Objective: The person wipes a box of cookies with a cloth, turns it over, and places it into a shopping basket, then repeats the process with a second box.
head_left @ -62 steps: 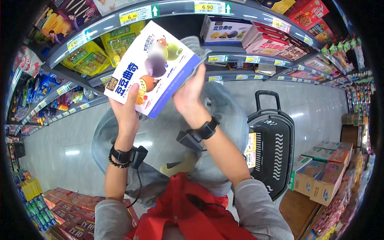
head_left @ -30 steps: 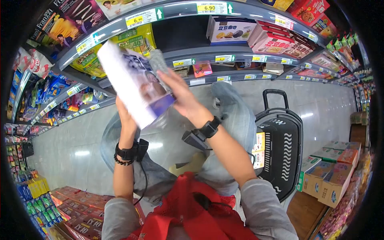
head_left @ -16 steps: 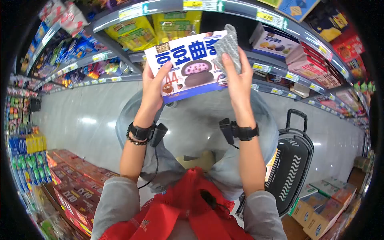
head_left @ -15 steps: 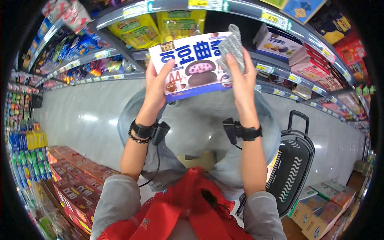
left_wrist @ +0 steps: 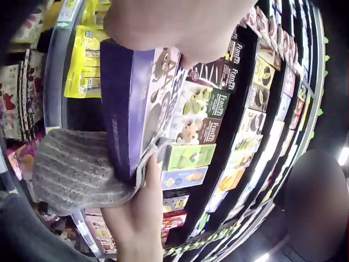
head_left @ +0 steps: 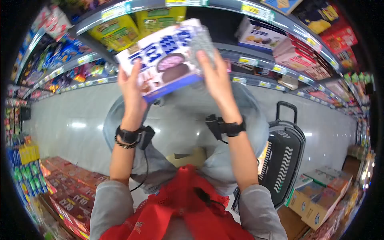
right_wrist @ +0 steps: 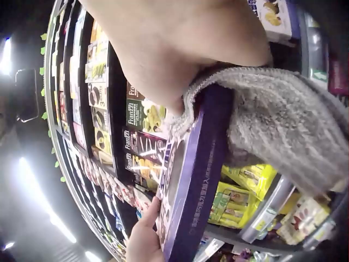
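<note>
A white and purple cookie box (head_left: pixel 164 56) is held up in front of the shelves, tilted with its right end higher. Its face shows a dark cookie with pink filling. My left hand (head_left: pixel 132 92) grips the box's left end, thumb on the face. At the other end, my right hand (head_left: pixel 218 78) pinches the box through a grey ribbed cloth (head_left: pixel 203 42). In the left wrist view the cloth (left_wrist: pixel 82 169) hangs out behind the box's purple edge (left_wrist: pixel 122 98). The right wrist view shows the cloth (right_wrist: pixel 289 120) bunched under the right hand; the fingers behind the box are hidden.
Yellow snack bags (head_left: pixel 116 32) stand on the shelf behind, with more cookie boxes (head_left: pixel 260 36) to the right. A black wheeled basket (head_left: pixel 282 164) stands on the floor by the right leg. Cartons (head_left: pixel 320 196) are at right, dark red boxes (head_left: pixel 72 188) at lower left.
The box has been turned over from its fruit-printed face to the cookie face. Since half a second ago, both hands have shifted left in the head view with the box, and its right end has risen.
</note>
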### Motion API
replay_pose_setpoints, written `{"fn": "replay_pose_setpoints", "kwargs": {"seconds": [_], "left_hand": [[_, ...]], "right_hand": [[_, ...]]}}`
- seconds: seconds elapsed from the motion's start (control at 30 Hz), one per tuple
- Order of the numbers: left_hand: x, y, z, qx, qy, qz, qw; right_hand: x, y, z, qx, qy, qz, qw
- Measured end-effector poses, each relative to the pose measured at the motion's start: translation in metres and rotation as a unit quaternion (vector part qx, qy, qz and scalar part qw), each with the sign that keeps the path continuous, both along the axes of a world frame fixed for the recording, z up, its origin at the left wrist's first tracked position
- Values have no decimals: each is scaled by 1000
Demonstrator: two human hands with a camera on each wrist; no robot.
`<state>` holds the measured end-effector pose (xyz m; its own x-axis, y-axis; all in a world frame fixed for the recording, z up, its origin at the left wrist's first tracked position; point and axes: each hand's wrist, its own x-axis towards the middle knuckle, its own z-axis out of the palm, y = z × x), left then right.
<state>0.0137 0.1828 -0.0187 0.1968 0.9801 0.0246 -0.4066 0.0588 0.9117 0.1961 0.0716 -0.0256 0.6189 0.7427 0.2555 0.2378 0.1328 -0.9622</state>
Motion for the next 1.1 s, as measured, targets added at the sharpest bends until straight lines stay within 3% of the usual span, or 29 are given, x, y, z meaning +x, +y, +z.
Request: {"fn": "replay_pose_setpoints", "kwargs": {"seconds": [0.1,0.17,0.23,0.3,0.47,0.53,0.57,0.7,0.77,0.9,1.1], "left_hand": [[-3,1,-2,-19,-43,-28,998],[0,-1,-2,-38,-31,-53,997],[5,-3,-1,-45,-30,-65,996],[8,-9,-1,-38,-22,-71,997],[16,-17,-16,50,44,-108,992],[21,-24,-24,78,42,-123,988],[21,-22,-29,145,89,-142,975],[35,-52,-25,300,181,-212,912],[39,-76,-23,293,169,-224,914],[49,-129,2,394,183,-209,876],[63,-201,18,415,148,-230,868]], "right_hand": [[-6,-1,4,38,-1,28,999],[-5,-7,8,5,-25,-2,1000],[-6,-12,15,-56,-135,-61,987],[-13,-16,19,-48,-190,-111,974],[-21,-22,27,11,-352,-188,917],[-25,-34,26,-22,-380,-185,906],[-27,-41,24,-41,-394,-184,900],[-42,-74,16,-57,-365,-141,919],[-39,-104,23,-33,-375,-168,911],[-21,-163,39,-11,-391,-198,899],[-15,-238,55,29,-433,-259,863]]}}
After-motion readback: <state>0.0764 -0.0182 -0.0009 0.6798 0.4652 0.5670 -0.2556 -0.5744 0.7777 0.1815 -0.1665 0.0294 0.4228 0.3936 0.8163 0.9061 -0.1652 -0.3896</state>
